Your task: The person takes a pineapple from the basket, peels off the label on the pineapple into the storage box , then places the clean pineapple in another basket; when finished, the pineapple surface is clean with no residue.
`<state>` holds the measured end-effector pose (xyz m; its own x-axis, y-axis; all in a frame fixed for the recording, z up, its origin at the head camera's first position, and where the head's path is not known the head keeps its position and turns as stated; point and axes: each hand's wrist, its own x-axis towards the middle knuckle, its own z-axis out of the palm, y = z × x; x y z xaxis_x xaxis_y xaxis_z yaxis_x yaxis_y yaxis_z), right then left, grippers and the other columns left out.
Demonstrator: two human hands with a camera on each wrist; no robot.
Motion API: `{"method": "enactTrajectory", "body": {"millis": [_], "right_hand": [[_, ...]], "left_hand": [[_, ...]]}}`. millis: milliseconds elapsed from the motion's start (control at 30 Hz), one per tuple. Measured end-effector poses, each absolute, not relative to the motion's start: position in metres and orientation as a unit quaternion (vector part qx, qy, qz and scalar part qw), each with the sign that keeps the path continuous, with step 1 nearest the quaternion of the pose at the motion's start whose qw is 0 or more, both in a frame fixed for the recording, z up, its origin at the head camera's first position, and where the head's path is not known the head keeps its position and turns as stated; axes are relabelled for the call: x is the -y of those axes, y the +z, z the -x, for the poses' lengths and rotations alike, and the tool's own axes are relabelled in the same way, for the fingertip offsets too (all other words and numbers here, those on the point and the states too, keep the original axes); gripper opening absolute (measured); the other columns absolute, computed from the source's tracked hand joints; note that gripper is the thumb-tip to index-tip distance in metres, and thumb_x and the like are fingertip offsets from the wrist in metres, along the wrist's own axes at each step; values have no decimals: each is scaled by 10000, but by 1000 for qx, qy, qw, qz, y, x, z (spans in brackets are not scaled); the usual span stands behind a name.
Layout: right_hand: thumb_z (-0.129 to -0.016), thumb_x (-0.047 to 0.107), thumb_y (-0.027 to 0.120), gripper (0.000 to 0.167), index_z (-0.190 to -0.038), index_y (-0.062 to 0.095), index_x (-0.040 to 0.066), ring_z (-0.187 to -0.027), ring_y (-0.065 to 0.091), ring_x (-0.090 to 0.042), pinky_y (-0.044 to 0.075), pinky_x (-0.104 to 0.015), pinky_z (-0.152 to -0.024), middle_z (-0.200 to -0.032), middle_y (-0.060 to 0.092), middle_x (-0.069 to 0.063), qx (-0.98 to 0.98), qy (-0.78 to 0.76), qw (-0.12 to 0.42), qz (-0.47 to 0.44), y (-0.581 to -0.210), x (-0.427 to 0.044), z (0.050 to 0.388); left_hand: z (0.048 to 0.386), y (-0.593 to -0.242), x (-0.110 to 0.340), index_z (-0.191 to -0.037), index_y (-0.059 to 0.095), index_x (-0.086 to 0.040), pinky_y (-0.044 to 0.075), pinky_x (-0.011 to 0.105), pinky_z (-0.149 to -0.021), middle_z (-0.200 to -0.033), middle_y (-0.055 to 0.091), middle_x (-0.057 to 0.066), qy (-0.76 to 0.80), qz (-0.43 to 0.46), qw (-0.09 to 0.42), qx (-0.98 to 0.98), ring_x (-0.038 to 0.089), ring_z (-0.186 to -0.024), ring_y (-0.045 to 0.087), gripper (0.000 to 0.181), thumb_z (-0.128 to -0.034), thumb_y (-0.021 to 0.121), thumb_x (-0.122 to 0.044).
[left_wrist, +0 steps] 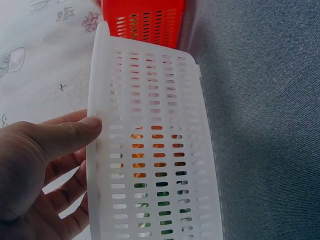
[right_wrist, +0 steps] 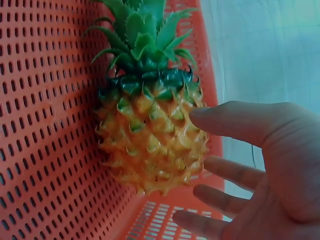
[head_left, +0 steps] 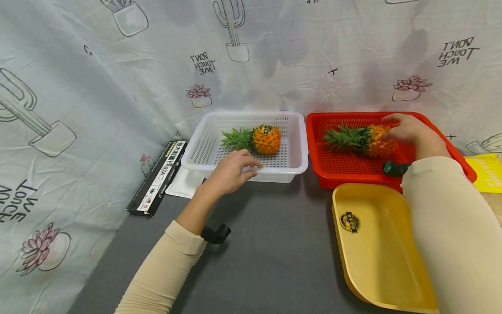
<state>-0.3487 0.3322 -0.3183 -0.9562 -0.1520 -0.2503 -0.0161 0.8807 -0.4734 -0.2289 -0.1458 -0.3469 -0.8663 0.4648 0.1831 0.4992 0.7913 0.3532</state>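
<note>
In the head view a pineapple with a round label [head_left: 268,140] lies on its side in the white basket [head_left: 245,173]. At that basket's front rim is my left hand [head_left: 235,171], thumb and fingers spread around the rim; the left wrist view shows the thumb tip against it. A second pineapple [head_left: 378,141] lies in the red basket [head_left: 353,179], crown to the left. My right hand [head_left: 412,133] is over its base end, fingers extended; in the right wrist view the thumb tip reaches the side of the pineapple [right_wrist: 155,135], and the fingers are not wrapped round it.
A yellow tray [head_left: 384,257] with a round sticker stands in front of the red basket. Left of the white basket lie a black pasta box [head_left: 158,176] and a white packet [head_left: 185,182]. A yellow packet [head_left: 486,172] is at the far right. Patterned cloth [head_left: 274,78] hangs behind.
</note>
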Motion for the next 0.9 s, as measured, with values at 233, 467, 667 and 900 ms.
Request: {"method": "enactTrajectory", "body": {"millis": [233,467,667,900], "right_hand": [[-1046,299,511,718,-1610,213,-31,-1384,243,-643,270,-773,-1081,-1628,134,-396,-956,-257,124,63,-306,-315,345],[-1050,329,533,712,-1607,254,-16,-1417,251,-629,291,-754,-1090,-1624,188,-389,-949,-295,80,79,-294,-288,342],[-1051,420,520,728,-1641,254,85,-1460,266,-590,289,-734,-1125,-1655,221,-329,-931,-346,87,80,-276,-261,336],[-1055,419,521,650,-1612,357,128,-1457,375,-464,412,-582,-1132,-1638,354,-244,-910,-395,78,97,-265,-231,334]], "left_hand": [[228,-348,146,-1191,782,-185,475,419,-867,-1100,669,26,-200,249,47,946,242,-1002,592,216,-986,714,-182],[228,-348,145,-1194,781,-189,477,412,-865,-1096,666,17,-201,248,48,946,232,-991,588,219,-984,718,-187],[226,-348,143,-1194,782,-192,486,417,-871,-1111,672,24,-198,244,48,948,238,-1008,600,222,-981,722,-191],[226,-349,143,-1194,782,-191,486,417,-879,-1103,668,23,-199,240,47,949,238,-1008,600,219,-985,716,-188]]}}
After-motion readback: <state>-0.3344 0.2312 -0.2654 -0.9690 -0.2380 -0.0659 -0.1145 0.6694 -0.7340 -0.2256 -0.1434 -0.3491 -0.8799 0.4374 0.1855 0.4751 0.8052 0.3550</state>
